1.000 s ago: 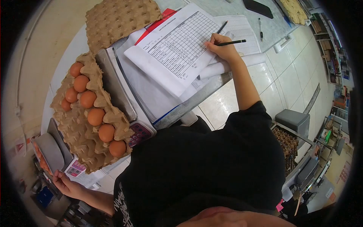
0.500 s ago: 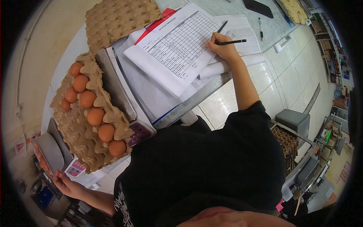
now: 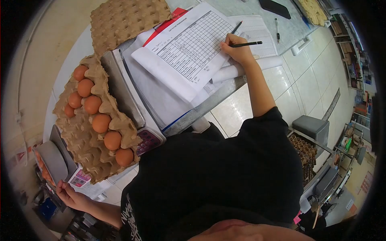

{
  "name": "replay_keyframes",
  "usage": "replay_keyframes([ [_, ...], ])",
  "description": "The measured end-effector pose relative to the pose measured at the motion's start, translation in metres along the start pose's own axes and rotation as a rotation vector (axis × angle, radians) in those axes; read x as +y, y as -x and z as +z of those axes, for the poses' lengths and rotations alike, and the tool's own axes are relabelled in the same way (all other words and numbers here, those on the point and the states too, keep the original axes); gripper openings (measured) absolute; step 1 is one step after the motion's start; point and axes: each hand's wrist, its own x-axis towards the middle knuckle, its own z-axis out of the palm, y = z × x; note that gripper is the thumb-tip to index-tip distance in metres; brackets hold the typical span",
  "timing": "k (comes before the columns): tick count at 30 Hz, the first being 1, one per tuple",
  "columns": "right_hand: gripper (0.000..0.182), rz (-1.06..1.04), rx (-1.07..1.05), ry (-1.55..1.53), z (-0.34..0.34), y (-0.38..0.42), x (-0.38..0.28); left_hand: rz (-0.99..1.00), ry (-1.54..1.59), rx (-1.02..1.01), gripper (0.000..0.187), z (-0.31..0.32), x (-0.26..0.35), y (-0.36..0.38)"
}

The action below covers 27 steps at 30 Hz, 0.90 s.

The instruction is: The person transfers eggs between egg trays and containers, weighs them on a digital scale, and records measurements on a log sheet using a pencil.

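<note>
My right hand [image 3: 236,47] is closed round a black pencil [image 3: 251,43], resting on a printed grid sheet [image 3: 189,48]. A second dark pencil [image 3: 237,27] lies just beyond that hand on the papers. My left hand [image 3: 68,193] is at the lower left, fingers bent together beside a round metal bowl [image 3: 54,162] holding orange-brown things; whether it grips the rim or anything small is unclear. Between the hands, a cardboard egg tray [image 3: 86,140] carries several brown eggs [image 3: 93,105] and sits over a scale [image 3: 149,141].
An empty egg tray [image 3: 126,20] lies at the top left, next to a red folder [image 3: 169,24]. A pen [image 3: 277,31] and a black phone [image 3: 275,8] lie at the upper right. A grey bin [image 3: 311,127] stands on the floor at right.
</note>
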Motion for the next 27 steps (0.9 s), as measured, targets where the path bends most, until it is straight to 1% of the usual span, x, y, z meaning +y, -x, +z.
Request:
replay_keyframes([
  [2, 0.024, 0.007, -0.004, -0.002, 0.0, -0.001, -0.001, 0.024, 0.053, -0.014, 0.016, 0.0, -0.002, 0.0],
  [4, 0.025, 0.016, -0.009, -0.005, 0.001, -0.002, 0.005, 0.02, 0.039, -0.006, 0.017, 0.001, 0.001, 0.0],
  [6, 0.026, 0.071, 0.003, -0.256, 0.001, -0.005, 0.014, 0.015, 0.024, 0.0, 0.017, 0.002, 0.001, 0.0],
  [9, 0.027, 0.022, -0.031, -0.183, 0.002, -0.004, 0.01, 0.029, 0.041, 0.002, 0.017, 0.003, -0.001, -0.001],
  [12, 0.028, 0.02, -0.061, -0.168, 0.002, -0.005, 0.014, 0.027, 0.003, -0.019, 0.017, 0.005, 0.0, -0.002],
  [14, 0.028, 0.02, -0.067, -0.178, 0.003, -0.006, 0.017, 0.006, 0.07, -0.015, 0.017, 0.007, 0.0, -0.002],
  [19, 0.027, 0.027, -0.069, -0.183, 0.004, -0.006, 0.016, 0.012, 0.05, -0.034, 0.017, 0.005, -0.005, -0.003],
  [27, 0.027, -0.007, -0.073, -0.084, 0.004, -0.004, 0.011, 0.04, 0.041, -0.058, 0.017, 0.006, -0.006, -0.003],
])
